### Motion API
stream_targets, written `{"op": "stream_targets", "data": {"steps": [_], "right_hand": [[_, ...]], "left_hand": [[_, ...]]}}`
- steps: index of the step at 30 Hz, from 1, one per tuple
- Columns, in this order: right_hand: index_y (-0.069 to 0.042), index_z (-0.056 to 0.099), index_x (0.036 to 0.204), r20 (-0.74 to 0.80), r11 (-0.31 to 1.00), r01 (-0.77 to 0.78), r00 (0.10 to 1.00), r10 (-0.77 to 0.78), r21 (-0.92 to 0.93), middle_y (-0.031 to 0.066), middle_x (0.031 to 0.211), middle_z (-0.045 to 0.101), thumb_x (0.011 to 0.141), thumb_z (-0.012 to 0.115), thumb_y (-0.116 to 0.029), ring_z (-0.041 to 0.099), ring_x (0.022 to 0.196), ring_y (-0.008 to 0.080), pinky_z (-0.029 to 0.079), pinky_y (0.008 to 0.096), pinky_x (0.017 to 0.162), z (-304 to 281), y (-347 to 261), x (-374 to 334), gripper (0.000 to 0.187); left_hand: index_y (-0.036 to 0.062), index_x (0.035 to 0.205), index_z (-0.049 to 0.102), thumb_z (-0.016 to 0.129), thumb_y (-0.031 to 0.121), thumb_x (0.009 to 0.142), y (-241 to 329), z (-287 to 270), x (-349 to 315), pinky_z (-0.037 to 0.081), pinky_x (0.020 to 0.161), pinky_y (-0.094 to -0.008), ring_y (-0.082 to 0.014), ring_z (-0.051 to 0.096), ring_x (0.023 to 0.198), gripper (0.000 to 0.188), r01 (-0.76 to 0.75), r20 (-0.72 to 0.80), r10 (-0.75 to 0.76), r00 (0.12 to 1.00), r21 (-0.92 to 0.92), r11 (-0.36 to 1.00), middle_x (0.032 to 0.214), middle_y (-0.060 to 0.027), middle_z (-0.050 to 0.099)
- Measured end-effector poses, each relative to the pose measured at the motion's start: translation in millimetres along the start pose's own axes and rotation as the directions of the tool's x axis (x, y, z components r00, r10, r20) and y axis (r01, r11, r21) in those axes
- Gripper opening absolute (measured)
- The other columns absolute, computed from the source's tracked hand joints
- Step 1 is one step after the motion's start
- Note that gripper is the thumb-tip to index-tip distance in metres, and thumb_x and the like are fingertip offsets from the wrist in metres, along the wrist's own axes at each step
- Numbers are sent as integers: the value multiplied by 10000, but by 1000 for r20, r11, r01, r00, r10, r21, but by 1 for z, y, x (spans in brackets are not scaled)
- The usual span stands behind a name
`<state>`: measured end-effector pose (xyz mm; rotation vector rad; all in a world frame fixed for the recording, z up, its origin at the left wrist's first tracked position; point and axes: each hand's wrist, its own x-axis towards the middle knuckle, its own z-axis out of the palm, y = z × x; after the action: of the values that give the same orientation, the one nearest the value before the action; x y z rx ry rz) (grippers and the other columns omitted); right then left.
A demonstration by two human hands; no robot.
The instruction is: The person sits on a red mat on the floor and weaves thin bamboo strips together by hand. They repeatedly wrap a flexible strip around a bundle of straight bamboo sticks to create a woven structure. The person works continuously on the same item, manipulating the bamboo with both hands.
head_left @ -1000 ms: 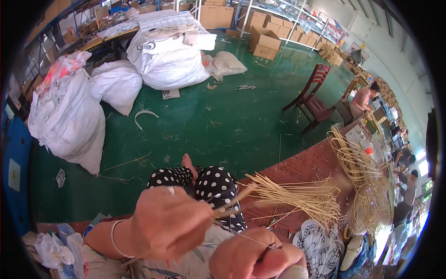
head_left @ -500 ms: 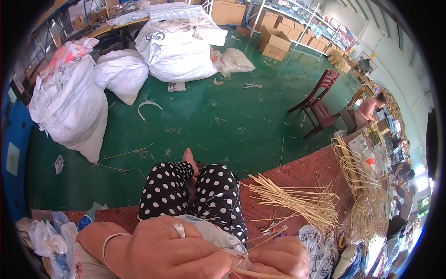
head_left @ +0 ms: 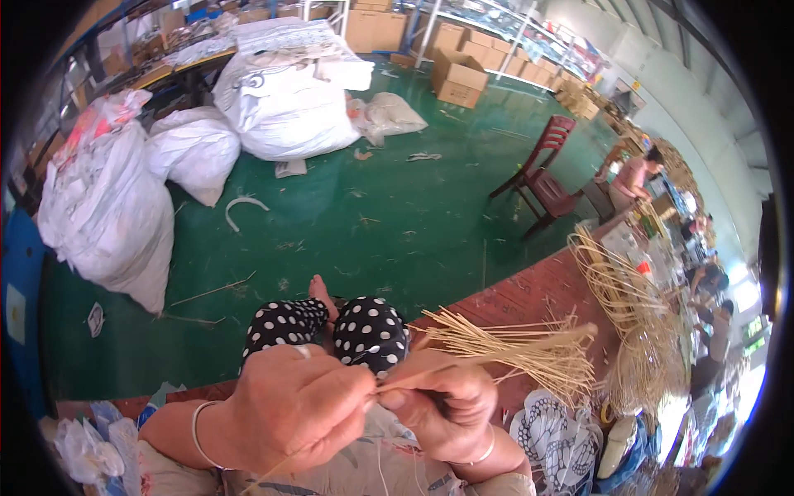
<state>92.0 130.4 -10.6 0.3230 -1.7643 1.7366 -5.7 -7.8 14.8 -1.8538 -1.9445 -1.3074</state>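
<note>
My left hand [head_left: 302, 405], with a ring and a wrist bangle, is closed with its fingertips pinching the end of a tan cane strip [head_left: 513, 350]. Right beside it, my right hand [head_left: 447, 401] grips the same strip between thumb and fingers. From there the strip rises to the right, crossing in front of a bundle of thin cane sticks [head_left: 496, 339]. Between the fingertips, the exact joint or crossing is hidden. Both hands are held over my lap, above polka-dot trousers [head_left: 372, 331], and thin pale threads [head_left: 380, 463] hang below them.
A reddish board [head_left: 571, 302] at my right bears the sticks and a coil of cane [head_left: 612, 289]. Butterfly-patterned pieces [head_left: 556, 438] lie near my right arm. Beyond are a wooden chair [head_left: 546, 182], white sacks [head_left: 289, 107], cartons [head_left: 457, 78] and a seated person [head_left: 633, 178].
Both hands have risen and come together at their fingertips. The right hand has turned, and the strip now points up to the right. The view has shifted slightly.
</note>
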Motion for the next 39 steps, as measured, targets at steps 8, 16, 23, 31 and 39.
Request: {"op": "stream_targets", "data": {"steps": [8, 16, 23, 31, 39], "right_hand": [[2, 552, 836, -19, 934, -329, 942, 335, 137, 21, 751, 537, 797, 540, 58, 499, 671, 69, 399, 196, 564, -2, 34, -21, 69], [-1, 528, 810, -155, 960, -188, 963, 222, 209, 29, 775, 545, 816, 534, 48, 500, 675, 70, 417, 202, 583, 2, 47, -31, 49], [6, 543, 815, -169, 983, -162, 970, 174, 81, 67, 743, 536, 751, 532, 88, 534, 669, 165, 418, 253, 602, 1, 37, -32, 104], [7, 551, 793, 246, 1000, -22, 969, 19, 12, 89, 729, 555, 750, 637, -34, 521, 607, 135, 408, 247, 525, -7, 13, -13, 105], [25, 589, 777, 597, 404, -528, 801, -57, 747, 121, 655, 565, 710, 657, -128, 561, 545, 210, 439, 288, 440, -1, -12, -3, 181]], "left_hand": [[17, 819, 511, 601, 15, 699, 6, 15, -2, 333, 502, -363, -262, 438, 527, 150, 53, 41, -63, 997, 214, 975, 635, -95, 481], [17, 805, 505, 590, 13, 707, -5, 23, 3, 315, 484, -353, -257, 437, 515, 130, -5, 121, -12, 993, 135, 991, 627, -87, 476], [21, 765, 522, 590, -16, 678, -6, 23, 6, 312, 454, -360, -253, 424, 483, 116, 4, 76, -12, 997, 104, 995, 590, -85, 465], [38, 733, 527, 612, -22, 650, -23, 15, 4, 333, 401, -334, -231, 452, 437, 133, 61, -12, -61, 998, 38, 997, 525, -67, 453], [28, 793, 567, 631, 5, 634, 5, -10, 8, 405, 443, -254, -159, 509, 469, 173, -49, 46, 53, 998, -82, 995, 611, -19, 562]]}}
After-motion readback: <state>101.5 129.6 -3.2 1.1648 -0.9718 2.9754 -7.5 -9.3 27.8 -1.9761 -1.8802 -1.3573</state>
